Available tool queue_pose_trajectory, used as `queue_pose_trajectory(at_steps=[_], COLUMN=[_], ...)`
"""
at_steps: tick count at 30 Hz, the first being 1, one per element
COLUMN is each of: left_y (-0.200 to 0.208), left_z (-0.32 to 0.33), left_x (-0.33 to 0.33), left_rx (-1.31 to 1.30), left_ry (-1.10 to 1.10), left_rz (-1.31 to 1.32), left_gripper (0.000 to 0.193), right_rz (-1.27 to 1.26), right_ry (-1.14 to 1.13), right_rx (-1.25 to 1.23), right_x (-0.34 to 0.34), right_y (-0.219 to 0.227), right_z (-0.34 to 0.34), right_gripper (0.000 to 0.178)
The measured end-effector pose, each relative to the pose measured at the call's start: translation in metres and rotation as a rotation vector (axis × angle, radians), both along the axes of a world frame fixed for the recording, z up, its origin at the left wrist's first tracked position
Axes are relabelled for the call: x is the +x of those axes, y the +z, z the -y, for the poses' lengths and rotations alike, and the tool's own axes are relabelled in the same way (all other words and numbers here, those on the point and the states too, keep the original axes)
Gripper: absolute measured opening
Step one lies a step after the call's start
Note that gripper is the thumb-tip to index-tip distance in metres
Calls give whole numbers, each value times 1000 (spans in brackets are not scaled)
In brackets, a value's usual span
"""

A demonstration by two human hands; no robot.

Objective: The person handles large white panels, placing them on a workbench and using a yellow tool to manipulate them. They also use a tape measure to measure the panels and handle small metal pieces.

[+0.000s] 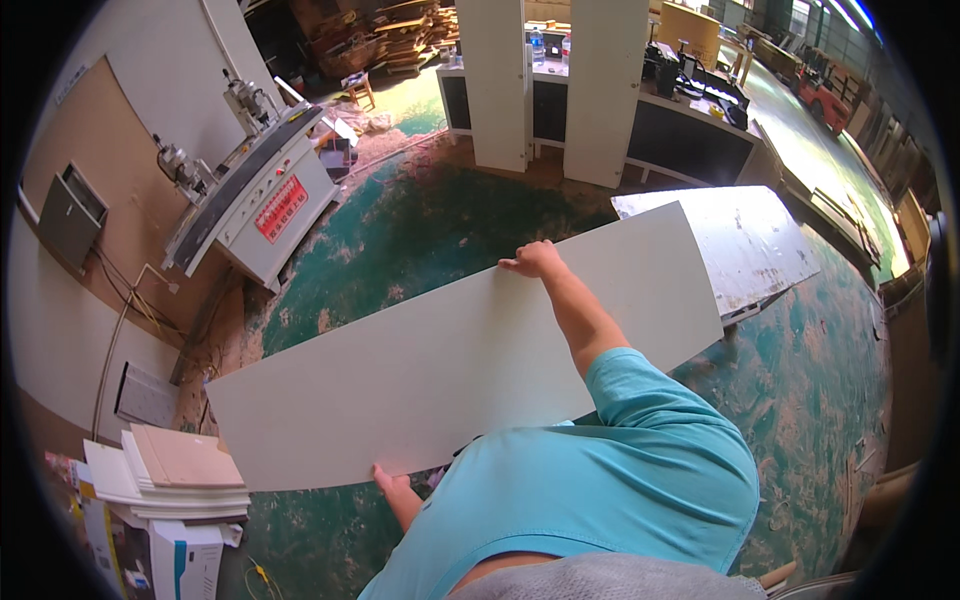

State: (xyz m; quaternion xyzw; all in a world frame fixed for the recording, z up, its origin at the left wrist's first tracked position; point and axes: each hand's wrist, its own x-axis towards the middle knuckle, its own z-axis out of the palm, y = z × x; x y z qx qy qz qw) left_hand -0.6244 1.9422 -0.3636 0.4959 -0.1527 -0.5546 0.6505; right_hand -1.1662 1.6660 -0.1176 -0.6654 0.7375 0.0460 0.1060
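A long white panel (400, 385) stretches across in front of me, slanting up from lower left to upper right. My right hand (537, 260) reaches over it and grips its far long edge, thumb side on the top face. At the near edge, my left hand (392, 484) holds the panel from beneath, with the thumb showing and the other fingers hidden. The panel's right end overlaps a scuffed white-topped table (765, 250); whether it rests on that top I cannot tell. Its left end comes close to a stack of boards (185, 478).
A drilling machine (270, 205) stands along the left wall. Two tall white panels (600, 95) stand upright ahead by a dark-fronted workbench (690, 140). Cartons (185, 555) sit below the board stack. Sawdust marks the green floor (400, 240). A red vehicle (825, 108) is far right.
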Motion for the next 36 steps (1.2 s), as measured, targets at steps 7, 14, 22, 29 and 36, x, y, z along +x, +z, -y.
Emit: queue_pose_trajectory(at_steps=[7,14,22,29,36], left_y=[-1,38,13,11,-15], left_z=[263,514,783,960,1136], left_x=[124,185,211,237,304], left_rx=[-33,192,-7,99,35], left_ry=[23,155,274,526,664], left_rz=[46,-208,-338,-354,-331], left_gripper=[63,48,44,38,44], right_rz=[24,74,45,10,3], right_ry=[49,46,127,288,428], right_rx=[-7,-120,-193,-40,-28], right_x=[98,156,202,284,417], right_y=[4,16,-18,-18,-47], right_z=[270,490,803,1069,1315], right_gripper=[77,75,76,76,78])
